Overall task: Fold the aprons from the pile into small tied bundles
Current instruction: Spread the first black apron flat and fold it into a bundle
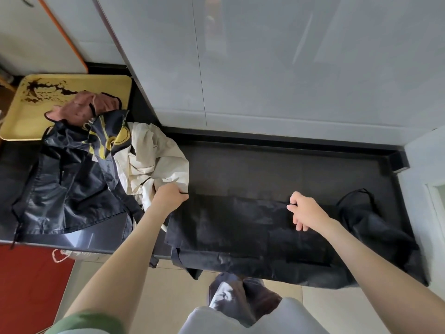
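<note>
Pinching the far edge of a black apron (228, 227) spread flat on the worktop (289, 169), left grip (169, 197) and right grip (304, 210) both grasp cloth; the pile (96, 165) sits beside the left grip.

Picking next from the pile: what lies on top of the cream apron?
The black-and-yellow apron overlaps the left edge of the cream apron; no other apron lies on it. Whatever is beneath is hidden.

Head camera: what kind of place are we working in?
Probably a food-service back room: a dark countertop under grey wall panels, a stained yellow tray, and a pile of work aprons.
</note>
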Demonstrator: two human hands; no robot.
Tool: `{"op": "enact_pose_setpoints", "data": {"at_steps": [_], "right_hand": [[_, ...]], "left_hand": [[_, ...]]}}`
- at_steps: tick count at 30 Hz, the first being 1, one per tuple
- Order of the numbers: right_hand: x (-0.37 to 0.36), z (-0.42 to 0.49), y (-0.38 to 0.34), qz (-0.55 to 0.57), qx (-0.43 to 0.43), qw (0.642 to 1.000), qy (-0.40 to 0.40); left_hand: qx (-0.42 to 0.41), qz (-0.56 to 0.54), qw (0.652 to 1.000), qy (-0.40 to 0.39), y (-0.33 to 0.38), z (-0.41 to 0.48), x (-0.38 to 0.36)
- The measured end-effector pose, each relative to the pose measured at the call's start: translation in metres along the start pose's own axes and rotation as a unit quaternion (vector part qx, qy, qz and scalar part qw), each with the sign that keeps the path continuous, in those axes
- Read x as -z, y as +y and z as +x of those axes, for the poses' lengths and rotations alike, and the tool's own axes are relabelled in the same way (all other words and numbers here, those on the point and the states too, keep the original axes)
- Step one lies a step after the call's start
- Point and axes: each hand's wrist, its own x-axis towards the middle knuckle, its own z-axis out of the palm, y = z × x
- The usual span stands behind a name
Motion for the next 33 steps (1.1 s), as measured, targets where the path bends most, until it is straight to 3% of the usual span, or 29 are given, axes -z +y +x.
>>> {"op": "enact_pose_setpoints", "data": {"at_steps": [2,5,8,10,12,14,16,19,22,26,30,33], "right_hand": [[0.005,0.004,0.000,0.068,-0.021,0.997,0.013],[0.020,0.014,-0.009,0.171,-0.044,0.979,0.097],[0.037,0.027,-0.016,0.110,0.013,0.978,0.174],[0.049,0.035,-0.021,0.096,0.036,0.972,0.212],[0.058,0.045,-0.022,0.093,0.059,0.971,0.213],[0.063,0.057,-0.022,0.084,0.094,0.979,0.161],[0.060,0.062,-0.025,0.025,0.114,0.986,0.121],[0.039,0.060,-0.036,-0.108,0.162,0.973,0.122],[0.006,0.051,-0.041,-0.205,0.206,0.955,0.055],[-0.009,0.052,-0.042,-0.289,0.183,0.940,0.010],[0.004,0.060,-0.046,-0.324,0.192,0.926,-0.023],[0.009,0.062,-0.055,-0.333,0.195,0.922,-0.021]], "left_hand": [[0.002,-0.053,0.998,0.022,0.005,-0.002,0.005],[-0.030,-0.147,0.982,0.115,0.025,-0.003,0.014],[-0.070,-0.228,0.955,0.175,0.049,0.004,0.024],[-0.097,-0.266,0.946,0.159,0.061,0.011,0.027],[-0.137,-0.282,0.945,0.088,0.065,0.013,0.022],[-0.159,-0.185,0.967,0.067,0.063,0.018,0.009],[-0.150,-0.019,0.984,0.089,0.056,0.018,-0.010],[-0.128,0.132,0.980,0.073,0.045,0.019,-0.031],[-0.118,0.143,0.981,0.059,0.036,0.019,-0.037],[-0.100,0.143,0.983,0.052,0.021,0.016,-0.028],[-0.102,0.273,0.956,0.039,0.000,0.011,-0.015],[-0.140,0.326,0.929,0.105,-0.007,0.005,-0.015]]}}
